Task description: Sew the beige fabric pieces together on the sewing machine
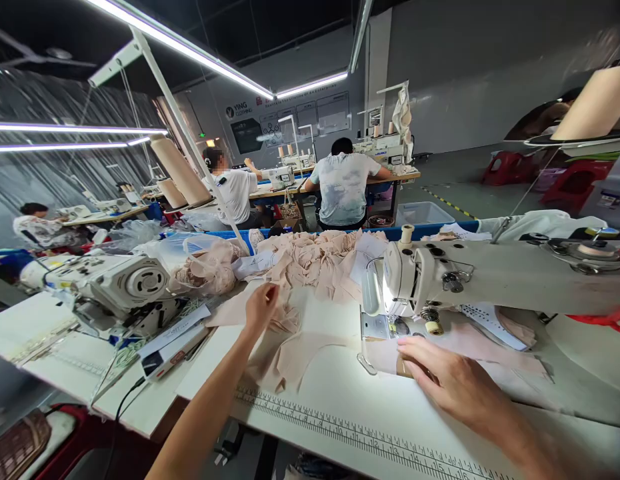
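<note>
Nearest me, the right hand (443,373) rests on beige fabric (383,355) by the sewing machine (407,283), fingers hiding part of it. Beyond, the left hand (261,308) curls beside piled cloth (317,260); I can't tell whether either grips anything. Farther back, a person's (345,188) hands are hidden.

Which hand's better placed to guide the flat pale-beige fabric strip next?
Right, likely: bare right hand touches that strip beside the lit white sewing machine; bare left hand is farther away, near crumpled beige cloth.
</note>
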`<state>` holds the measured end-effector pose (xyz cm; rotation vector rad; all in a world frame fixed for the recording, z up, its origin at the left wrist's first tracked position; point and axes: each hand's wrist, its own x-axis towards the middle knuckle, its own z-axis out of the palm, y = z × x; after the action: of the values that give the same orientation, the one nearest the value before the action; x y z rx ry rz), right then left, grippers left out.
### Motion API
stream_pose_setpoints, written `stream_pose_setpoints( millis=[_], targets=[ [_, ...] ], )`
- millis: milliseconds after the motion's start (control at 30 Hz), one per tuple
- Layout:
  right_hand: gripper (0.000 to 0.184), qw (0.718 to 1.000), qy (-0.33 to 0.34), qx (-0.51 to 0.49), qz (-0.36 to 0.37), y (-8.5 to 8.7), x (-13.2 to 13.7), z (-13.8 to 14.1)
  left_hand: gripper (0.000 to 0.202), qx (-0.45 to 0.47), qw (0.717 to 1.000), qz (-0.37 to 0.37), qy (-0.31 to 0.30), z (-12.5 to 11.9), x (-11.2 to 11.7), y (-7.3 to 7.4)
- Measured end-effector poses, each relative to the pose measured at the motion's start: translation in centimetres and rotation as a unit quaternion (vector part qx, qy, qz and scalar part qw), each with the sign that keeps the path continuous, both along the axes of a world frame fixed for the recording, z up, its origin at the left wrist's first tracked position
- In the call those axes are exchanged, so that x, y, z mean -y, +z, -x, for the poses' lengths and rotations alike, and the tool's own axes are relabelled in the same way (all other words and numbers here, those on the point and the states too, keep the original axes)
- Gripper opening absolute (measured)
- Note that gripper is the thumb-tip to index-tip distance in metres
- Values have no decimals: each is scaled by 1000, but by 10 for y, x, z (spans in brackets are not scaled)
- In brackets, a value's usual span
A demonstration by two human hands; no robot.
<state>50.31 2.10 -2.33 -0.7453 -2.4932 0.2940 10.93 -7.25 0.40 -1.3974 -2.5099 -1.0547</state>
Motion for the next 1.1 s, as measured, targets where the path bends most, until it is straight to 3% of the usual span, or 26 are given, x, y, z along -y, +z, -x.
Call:
stream_pose_setpoints(
  millis=[133,233,333,400,500,633,700,867,967,1100],
  targets=[
    [37,998,46,37,38,1,1,-1,45,76,990,-117,7,5,40,26],
    [36,997,46,39,41,0,1,-2,48,172,978,-17,-116,-28,71,34],
    [34,997,51,40,40,0,1,-2,37,252,920,159,-255,-77,76,20],
    [34,997,59,38,39,2,2,-1,29,241,904,198,-291,-96,64,6],
    [33,995,73,56,30,7,11,3,29,175,930,156,-281,-89,36,-6],
    [36,988,81,116,-55,3,31,15,29,121,951,127,-254,-58,7,5],
    [45,979,57,151,-123,-4,40,22,31,105,950,132,-263,-62,1,16],
    [53,965,22,176,-193,-16,50,31,22,188,899,153,-364,-129,-10,31],
    [47,964,25,182,-193,-16,50,31,22,236,870,165,-401,-162,-33,22],
    [62,961,22,182,-208,-14,49,31,25,258,861,184,-398,-172,-66,-1]
  ],
)
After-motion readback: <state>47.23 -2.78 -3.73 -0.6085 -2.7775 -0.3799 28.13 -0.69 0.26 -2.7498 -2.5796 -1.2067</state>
